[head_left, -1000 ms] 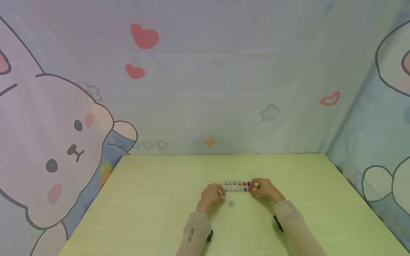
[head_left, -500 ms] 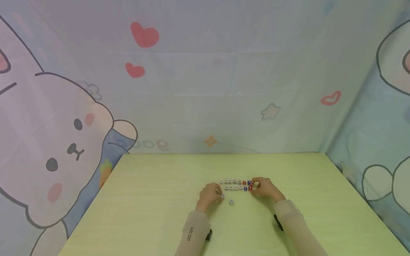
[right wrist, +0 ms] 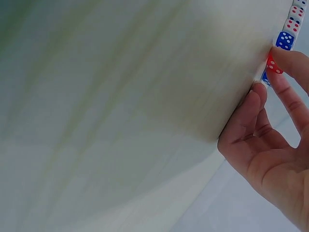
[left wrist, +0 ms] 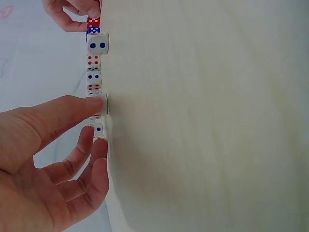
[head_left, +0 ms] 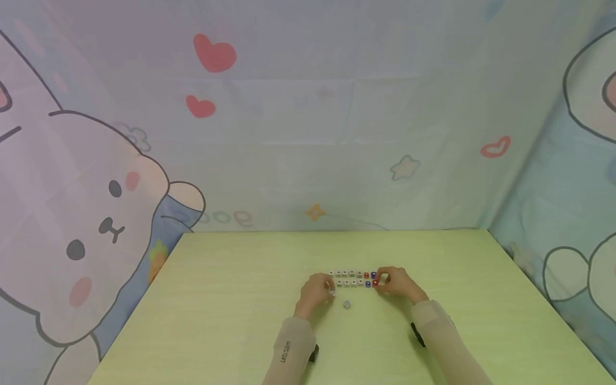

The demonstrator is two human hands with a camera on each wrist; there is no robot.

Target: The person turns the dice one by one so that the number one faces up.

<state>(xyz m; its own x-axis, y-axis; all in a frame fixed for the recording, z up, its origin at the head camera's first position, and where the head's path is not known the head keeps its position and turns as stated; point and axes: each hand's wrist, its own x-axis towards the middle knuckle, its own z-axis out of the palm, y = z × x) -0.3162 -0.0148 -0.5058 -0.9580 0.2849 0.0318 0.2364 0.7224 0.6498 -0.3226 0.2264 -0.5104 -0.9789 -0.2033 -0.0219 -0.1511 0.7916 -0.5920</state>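
Two rows of small dice lie on the table: white dice (head_left: 353,283) make up most of them, with red and blue ones at the right end. My left hand (head_left: 316,289) is at the left end of the rows, holding a white die (left wrist: 103,105) at its fingertips; the thumb covers much of that die. At the right end, my right hand (head_left: 397,282) holds a red die (right wrist: 273,64) between thumb and index finger. A blue die (right wrist: 285,40) sits beside it. Another white die (head_left: 347,304) lies apart, nearer me.
The pale yellow-green table (head_left: 231,305) ends at a printed cloth backdrop (head_left: 289,160) behind and at the sides. Beige sleeves (head_left: 293,342) cover both forearms, with a dark strap-like device (head_left: 417,335) under the right one.
My left hand has shifted slightly left and away from me, carrying the white die off to the left of where it was. The right hand stays at the red die.
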